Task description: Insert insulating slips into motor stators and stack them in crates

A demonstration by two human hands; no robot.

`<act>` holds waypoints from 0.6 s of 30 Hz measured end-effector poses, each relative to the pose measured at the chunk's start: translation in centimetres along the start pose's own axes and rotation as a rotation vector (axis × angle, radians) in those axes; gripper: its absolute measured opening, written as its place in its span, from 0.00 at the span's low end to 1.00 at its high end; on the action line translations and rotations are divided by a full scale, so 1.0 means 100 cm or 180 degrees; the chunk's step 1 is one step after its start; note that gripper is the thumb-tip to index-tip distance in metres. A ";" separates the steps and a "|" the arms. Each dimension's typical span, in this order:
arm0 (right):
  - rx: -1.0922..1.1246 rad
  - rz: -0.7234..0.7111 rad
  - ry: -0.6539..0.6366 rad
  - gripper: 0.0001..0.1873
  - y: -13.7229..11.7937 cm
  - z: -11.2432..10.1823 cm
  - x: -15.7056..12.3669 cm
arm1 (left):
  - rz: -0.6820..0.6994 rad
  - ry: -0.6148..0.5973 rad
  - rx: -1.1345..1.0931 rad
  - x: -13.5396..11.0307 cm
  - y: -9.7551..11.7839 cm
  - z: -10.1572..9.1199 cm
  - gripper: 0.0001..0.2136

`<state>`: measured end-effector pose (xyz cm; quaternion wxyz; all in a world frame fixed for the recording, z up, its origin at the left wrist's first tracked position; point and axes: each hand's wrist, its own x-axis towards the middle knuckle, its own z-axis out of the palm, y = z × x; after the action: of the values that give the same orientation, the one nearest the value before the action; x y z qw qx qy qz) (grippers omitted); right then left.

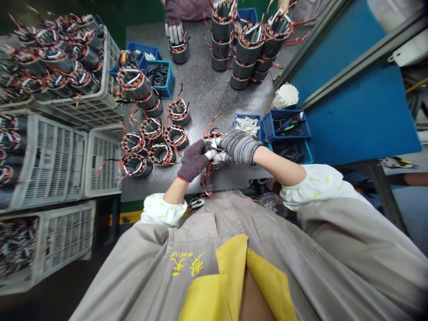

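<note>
Held a wound stator (213, 135) near the close edge of the worktop (200, 96), taken as the dial's centre, with the left hand (193, 160) at 8 o'clock and the right hand (241, 146) at 3 o'clock. Had the fingers of both hands bunched together over the stator's mouth, not spread, but could not tell exactly what lay pinched between them. Risked nicking the winding there, in all likelihood, through too hard a pinch or a blind push.

Saw copper-red leads (206, 180) dangling between 6 and 7 o'clock, near the jacket (214, 223); judged liable to snag on cloth or pull loose if turned carelessly. Noted six finished-looking stators (162, 154) crowded at 9 o'clock, apt to tangle or tip from a sweep of the left arm.

Counted a three-high stack (138, 91) at 10 o'clock and more tall stacks (247, 49) between 12 and 1, seemingly prone to topple from any jolt. Spotted a co-worker's gloved hand (174, 31) at 11 o'clock, a possible source of such a bump. Found a blue bin (235, 121) of white scraps between 1 and 2, easily nudged by the right hand.
</note>
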<state>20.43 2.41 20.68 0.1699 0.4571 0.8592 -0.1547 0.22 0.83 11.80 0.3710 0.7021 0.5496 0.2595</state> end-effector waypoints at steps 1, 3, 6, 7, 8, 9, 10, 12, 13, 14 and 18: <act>-0.0056 0.0039 0.0007 0.31 -0.003 -0.001 0.001 | -0.0003 0.0034 -0.0329 0.003 -0.005 0.000 0.10; -0.0135 0.0075 0.0021 0.30 -0.007 0.001 -0.001 | -0.0028 0.0194 -0.0918 0.006 -0.013 -0.002 0.14; -0.0122 0.0158 0.0189 0.25 -0.011 0.020 -0.008 | -0.0163 0.0645 -0.1135 0.005 -0.023 -0.003 0.19; -0.0059 0.0212 0.0345 0.24 -0.014 0.031 -0.011 | -0.0203 0.0743 -0.1016 0.003 -0.025 -0.003 0.19; 0.0041 0.0267 0.0538 0.24 -0.017 0.044 -0.013 | -0.0227 0.0785 -0.0851 0.001 -0.026 -0.002 0.19; 0.0184 0.0332 0.0745 0.23 -0.020 0.058 -0.014 | -0.0237 0.0776 -0.0650 -0.001 -0.025 -0.002 0.18; 0.0393 0.0455 0.0972 0.21 -0.024 0.071 -0.014 | -0.0240 0.0733 -0.0411 -0.004 -0.023 -0.002 0.17; 0.1076 0.0908 0.1522 0.18 -0.030 0.096 -0.011 | -0.0223 0.0595 0.0189 -0.008 -0.013 -0.003 0.16; 0.1429 0.1183 0.1786 0.18 -0.032 0.105 -0.009 | -0.0200 0.0533 0.0540 -0.010 -0.006 -0.004 0.16; 0.1749 0.1449 0.2055 0.20 -0.031 0.113 -0.007 | -0.0161 0.0483 0.0904 -0.010 0.002 -0.005 0.16; 0.2702 0.1576 0.2963 0.26 -0.011 0.117 -0.006 | 0.0134 0.0153 0.2044 0.006 0.037 -0.003 0.14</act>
<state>21.57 -3.52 10.62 -0.3817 0.6865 0.5775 -0.2223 2.32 1.01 14.92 0.1120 0.7882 0.5974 0.0969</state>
